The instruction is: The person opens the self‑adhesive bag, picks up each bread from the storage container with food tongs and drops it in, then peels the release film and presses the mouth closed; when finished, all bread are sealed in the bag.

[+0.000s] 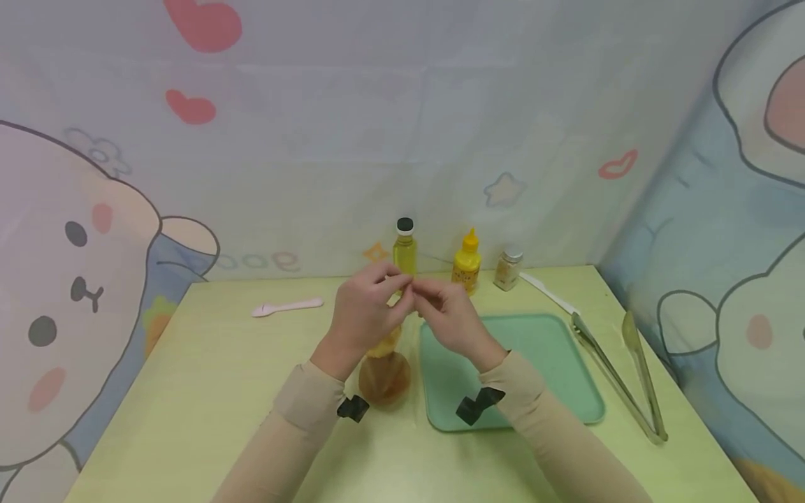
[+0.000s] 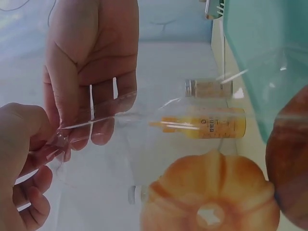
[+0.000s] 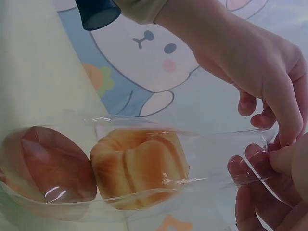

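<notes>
A clear plastic bag (image 3: 211, 156) hangs from both hands, its top end gathered between their fingertips. My left hand (image 1: 365, 311) pinches one side of that end with thumb and forefinger. My right hand (image 1: 454, 318) pinches the other side, fingertips meeting those of the left. Inside the bag are two breads: a golden, ridged ring-shaped bread (image 3: 139, 168) with a hole in its middle and, below it, a smooth brown bun (image 3: 60, 163). In the head view the bun (image 1: 385, 378) shows between the forearms, while the left hand partly hides the ring-shaped bread.
A green tray (image 1: 525, 363) lies on the right, with metal tongs (image 1: 619, 377) and a white plastic knife (image 1: 548, 292) beside it. Along the back stand an oil bottle (image 1: 405, 253), a yellow squeeze bottle (image 1: 467, 265) and a small jar (image 1: 508, 270). A pink spoon-like utensil (image 1: 288, 307) lies left.
</notes>
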`<state>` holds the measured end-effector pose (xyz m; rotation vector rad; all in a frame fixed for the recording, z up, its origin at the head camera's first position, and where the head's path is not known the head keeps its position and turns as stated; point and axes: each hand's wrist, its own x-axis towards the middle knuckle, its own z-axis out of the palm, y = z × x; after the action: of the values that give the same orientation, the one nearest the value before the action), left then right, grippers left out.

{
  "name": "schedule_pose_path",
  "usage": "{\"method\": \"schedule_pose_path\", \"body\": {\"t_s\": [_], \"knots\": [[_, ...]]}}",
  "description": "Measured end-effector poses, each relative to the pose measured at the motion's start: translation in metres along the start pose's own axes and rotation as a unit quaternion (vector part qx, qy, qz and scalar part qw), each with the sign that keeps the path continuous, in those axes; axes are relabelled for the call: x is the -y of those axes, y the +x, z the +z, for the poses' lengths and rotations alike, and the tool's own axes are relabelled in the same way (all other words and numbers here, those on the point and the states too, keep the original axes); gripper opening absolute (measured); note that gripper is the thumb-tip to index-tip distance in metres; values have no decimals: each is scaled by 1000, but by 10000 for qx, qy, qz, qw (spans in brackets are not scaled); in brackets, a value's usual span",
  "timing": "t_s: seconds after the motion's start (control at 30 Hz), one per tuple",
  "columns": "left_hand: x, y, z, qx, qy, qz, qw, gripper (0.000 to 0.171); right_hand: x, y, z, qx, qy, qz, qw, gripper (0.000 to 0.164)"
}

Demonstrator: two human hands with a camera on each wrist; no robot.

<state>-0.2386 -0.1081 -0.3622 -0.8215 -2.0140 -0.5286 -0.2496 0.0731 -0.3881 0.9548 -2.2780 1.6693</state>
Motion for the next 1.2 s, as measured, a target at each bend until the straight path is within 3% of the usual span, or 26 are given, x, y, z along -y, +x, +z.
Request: {"method": "schedule_pose_path", "body": {"t_s": [0.33,0.7,0.9,0.97,1.03,1.07,1.1,1.13,1.2], "knots": [[0,0,2,-95,908,216,9956,6,2,-2,5,8,-147,-9,9999,26],[-3,-1,4,-305,1296,-170,9909,4,6,4,12,-435,-556,-140,9974,25],[4,-2,1,-519,1380,-352,9884,3,8,4,15,-580,-470,-29,9972,21],[10,-3,-2,-638,1085,-696,9896,3,6,3,15,-579,-325,108,9977,19],[15,-4,-6,-664,331,-1210,9899,6,5,2,14,-601,-172,252,9977,18],[17,-4,-8,-625,-167,-1530,9861,7,4,2,13,-631,-96,318,9975,18],[18,-5,-10,-560,-764,-1859,9780,7,3,1,12,-653,-45,375,9972,17],[19,-5,-12,-483,-1394,-2189,9645,8,2,1,11,-661,0,410,9970,17],[19,-5,-16,-283,-2572,-2732,9265,9,1,1,9,-647,70,435,9969,17]]}}
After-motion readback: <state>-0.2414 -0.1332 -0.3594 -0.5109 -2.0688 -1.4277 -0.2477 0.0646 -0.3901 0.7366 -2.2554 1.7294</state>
